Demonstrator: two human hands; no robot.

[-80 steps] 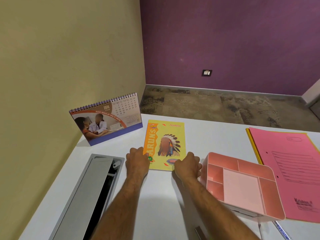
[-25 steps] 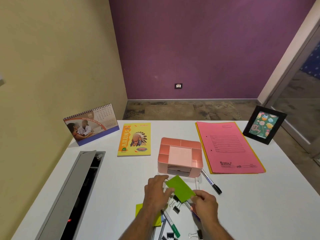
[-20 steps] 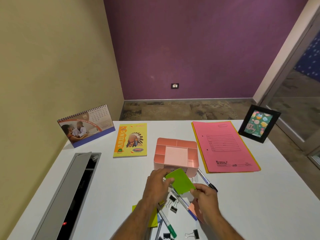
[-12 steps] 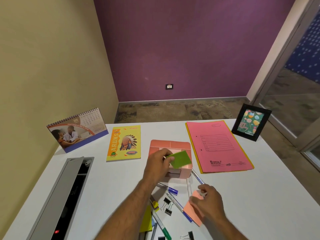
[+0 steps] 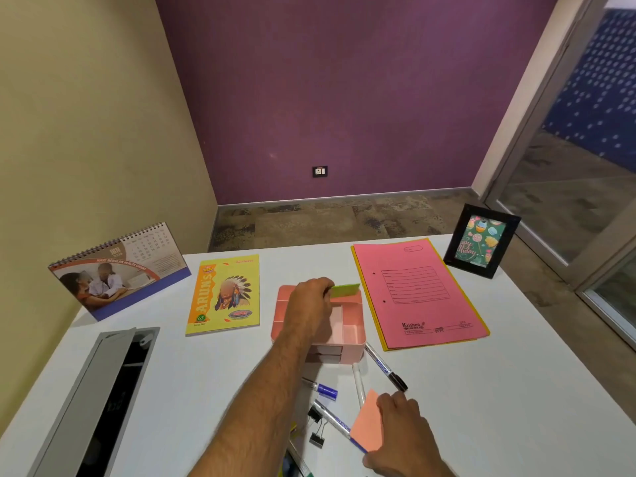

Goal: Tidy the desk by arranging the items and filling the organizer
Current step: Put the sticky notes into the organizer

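Now the green sticky pad is held over the pink organizer.
It is pinched in the left hand — the right hand grips a pink sticky pad on the worktop.

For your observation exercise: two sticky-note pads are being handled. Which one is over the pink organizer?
The green sticky-note pad, gripped by the left hand. The orange pad lies low on the desk under the right hand.

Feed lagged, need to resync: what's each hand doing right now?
Left hand: pinches the green sticky pad over the pink organizer.
Right hand: holds the orange sticky pad just above the desk.
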